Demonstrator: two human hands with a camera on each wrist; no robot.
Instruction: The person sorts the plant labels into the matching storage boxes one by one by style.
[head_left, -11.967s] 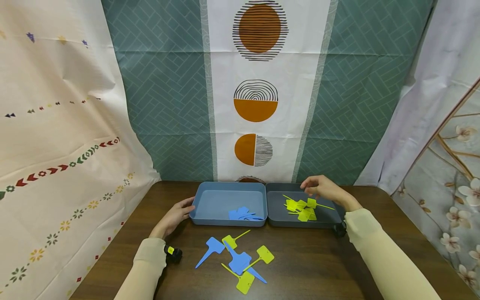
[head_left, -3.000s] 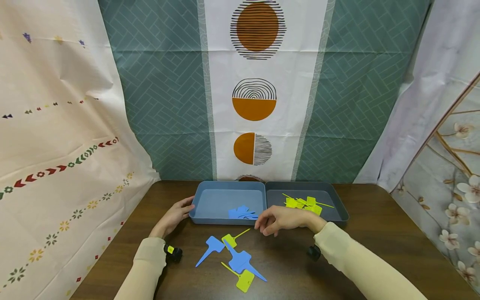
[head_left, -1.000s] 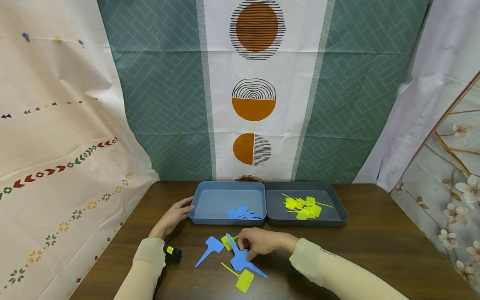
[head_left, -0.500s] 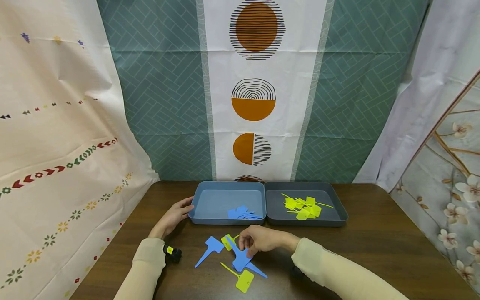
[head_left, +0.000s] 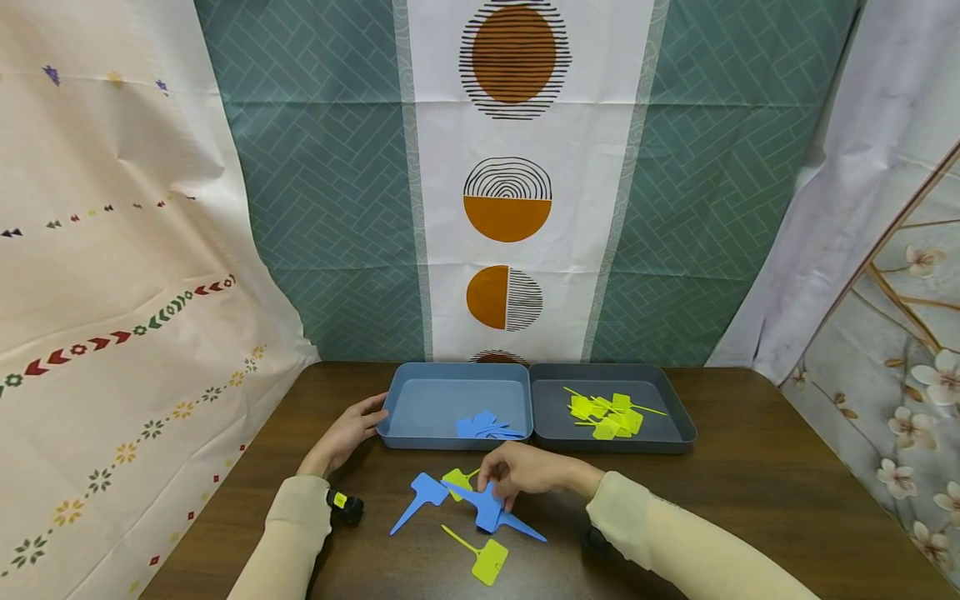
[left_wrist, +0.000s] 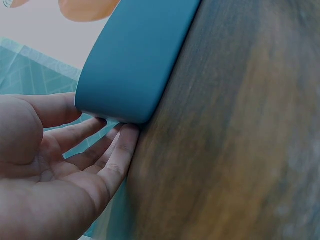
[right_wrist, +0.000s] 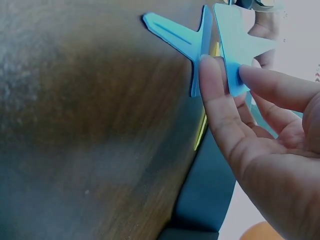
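Observation:
My right hand (head_left: 528,469) pinches a blue T-shaped plant label (head_left: 486,505) between thumb and fingers, raised off the table, as the right wrist view confirms. Just below it lies another blue label (head_left: 522,526), partly covered. A third blue label (head_left: 427,490) is to the left. Two yellow-green labels lie near: one (head_left: 459,482) partly behind the held label, one (head_left: 491,561) nearer the front. My left hand (head_left: 349,433) touches the left end of the blue tray (left_wrist: 132,65), its fingers fairly straight against the outer wall.
Several blue labels (head_left: 486,427) lie in the blue tray's front right corner. Beside it stands a dark grey tray (head_left: 660,400) holding a pile of yellow-green labels (head_left: 611,417). Both trays sit at the back of the brown table (head_left: 750,500), before a hanging curtain (head_left: 337,208).
My right hand came from the dark grey tray to the loose labels, took a blue label and lifted and turned it. One yellow-green label left the table earlier. My left hand stayed.

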